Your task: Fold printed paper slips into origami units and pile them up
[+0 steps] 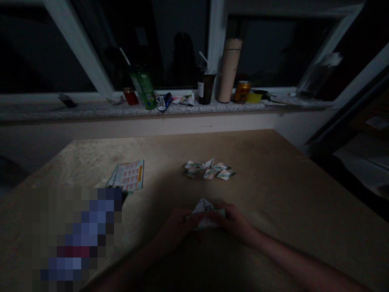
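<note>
Both of my hands meet over a small folded piece of printed paper (205, 209) low on the brown table (273, 194). My left hand (178, 227) pinches its left side and my right hand (232, 221) pinches its right side, fingers closed on it. A peaked fold sticks up between the two hands. Beyond them, near the table's middle, lies a cluster of several folded paper pieces (209, 169). A flat stack of printed leaflets (127, 175) lies to the left.
A blurred-out patch (79, 239) covers the table's near left. The stone windowsill (45, 107) behind holds a green bottle (144, 87), a red cup (130, 96), a dark cup with a straw (206, 86), a tall beige flask (229, 71) and an orange can (242, 91). The room is dim.
</note>
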A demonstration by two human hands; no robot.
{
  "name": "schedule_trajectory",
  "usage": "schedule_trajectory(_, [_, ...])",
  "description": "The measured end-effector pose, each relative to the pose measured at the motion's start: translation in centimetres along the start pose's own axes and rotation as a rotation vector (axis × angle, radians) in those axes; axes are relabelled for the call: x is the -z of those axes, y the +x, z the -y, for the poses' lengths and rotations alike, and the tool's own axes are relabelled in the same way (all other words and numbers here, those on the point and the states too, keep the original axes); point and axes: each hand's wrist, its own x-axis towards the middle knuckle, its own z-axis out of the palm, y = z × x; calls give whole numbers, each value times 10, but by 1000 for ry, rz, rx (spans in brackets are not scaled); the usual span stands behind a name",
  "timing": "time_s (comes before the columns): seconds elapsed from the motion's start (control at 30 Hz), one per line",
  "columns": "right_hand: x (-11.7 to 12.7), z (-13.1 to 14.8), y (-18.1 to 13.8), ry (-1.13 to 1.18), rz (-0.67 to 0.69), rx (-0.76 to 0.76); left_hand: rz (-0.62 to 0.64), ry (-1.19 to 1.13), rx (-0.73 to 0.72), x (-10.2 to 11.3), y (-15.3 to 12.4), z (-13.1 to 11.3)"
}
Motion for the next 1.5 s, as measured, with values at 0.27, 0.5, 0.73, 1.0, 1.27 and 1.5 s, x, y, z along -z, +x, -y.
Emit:
schedule_trajectory(0.27, [-2,-2,-4,165,76,-71,-75,169,-23,1,0,1])
schedule_trajectory(0.5, [2,-2,-2,276,108,-124,40,116,-75,1,-3,1])
schedule_trajectory(0.73, [2,-5,0,45,31,-107,11,55,-25,-1,-3,4])
schedule_trajectory(1.0, [1,-1,0,18,-46,-55,1,137,-22,-1,-1,2])
schedule_trajectory(1.27, [2,-2,0,47,-66,-4,15,41,-32,-3,-4,1])
schedule_trajectory(1.5, [-3,-6,0,22,-131,-62,61,77,-32,-3,-3,0])
